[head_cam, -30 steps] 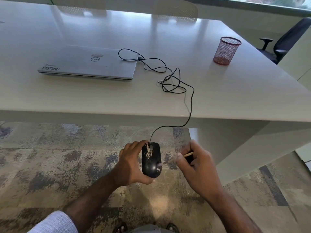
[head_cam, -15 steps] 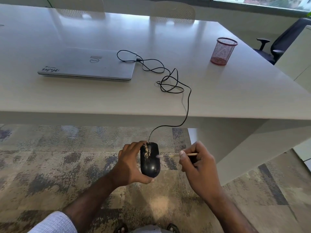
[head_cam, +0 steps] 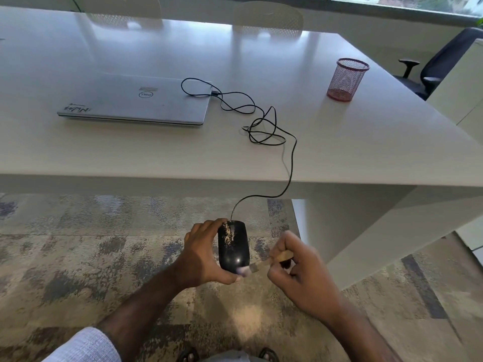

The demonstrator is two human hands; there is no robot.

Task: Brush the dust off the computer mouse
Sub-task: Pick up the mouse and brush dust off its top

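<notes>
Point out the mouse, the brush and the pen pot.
mouse [head_cam: 233,246], head view, middle of its black top.
brush [head_cam: 283,256], head view, wooden handle by the fingers.
pen pot [head_cam: 345,81], head view, red mesh wall.

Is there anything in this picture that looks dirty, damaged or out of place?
Yes. The black mouse, held by the left hand, has pale speckled dust on its front part near the wheel. Its cable hangs off the table edge.

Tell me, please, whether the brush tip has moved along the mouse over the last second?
Yes. The brush tip, beside the mouse's middle half a second ago, now sits at its near end, by the left thumb, farther from the cable end.
</notes>
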